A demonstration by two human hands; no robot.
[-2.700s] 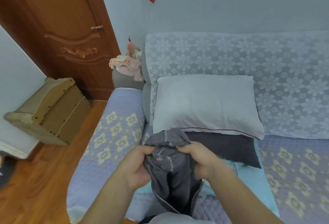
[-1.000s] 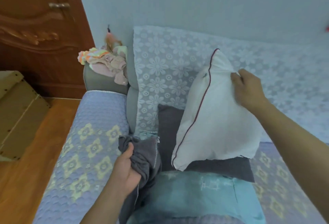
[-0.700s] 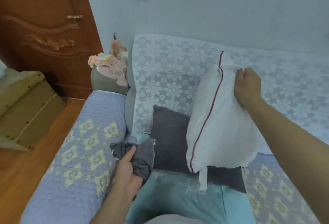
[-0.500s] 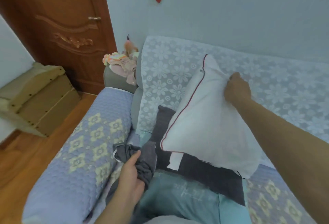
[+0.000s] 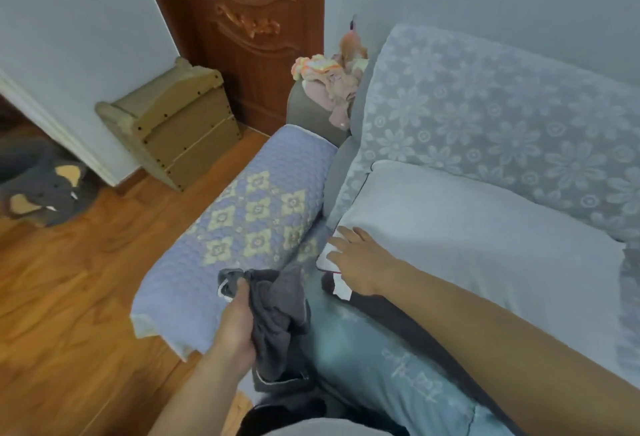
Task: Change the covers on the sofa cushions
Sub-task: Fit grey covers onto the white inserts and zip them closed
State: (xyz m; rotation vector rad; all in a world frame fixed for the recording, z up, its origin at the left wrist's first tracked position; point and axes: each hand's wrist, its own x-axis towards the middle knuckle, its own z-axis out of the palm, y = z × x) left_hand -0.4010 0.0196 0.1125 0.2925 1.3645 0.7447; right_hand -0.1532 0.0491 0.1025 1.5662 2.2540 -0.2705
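Observation:
A bare white cushion (image 5: pixel 478 234) with thin red piping lies flat on the sofa seat against the lace-covered backrest. My right hand (image 5: pixel 356 262) rests on its near left corner with fingers spread, beside a white tag. My left hand (image 5: pixel 235 324) grips a bunched dark grey cushion cover (image 5: pixel 277 314) by the sofa arm. Under the white cushion a dark grey cushion (image 5: pixel 388 311) shows at its edge, and a teal cushion (image 5: pixel 381 359) lies nearest me.
The quilted lilac sofa arm (image 5: pixel 249 227) runs to the left. A wooden step box (image 5: pixel 173 127) and a grey plush elephant (image 5: pixel 41 189) sit on the wood floor. Baby clothes (image 5: pixel 329 82) are piled at the sofa's back corner by the brown door (image 5: pixel 249 19).
My right hand lowered the raised white cushion flat onto the seat and moved to its left corner. My left hand kept hold of the grey cover. The view swung left.

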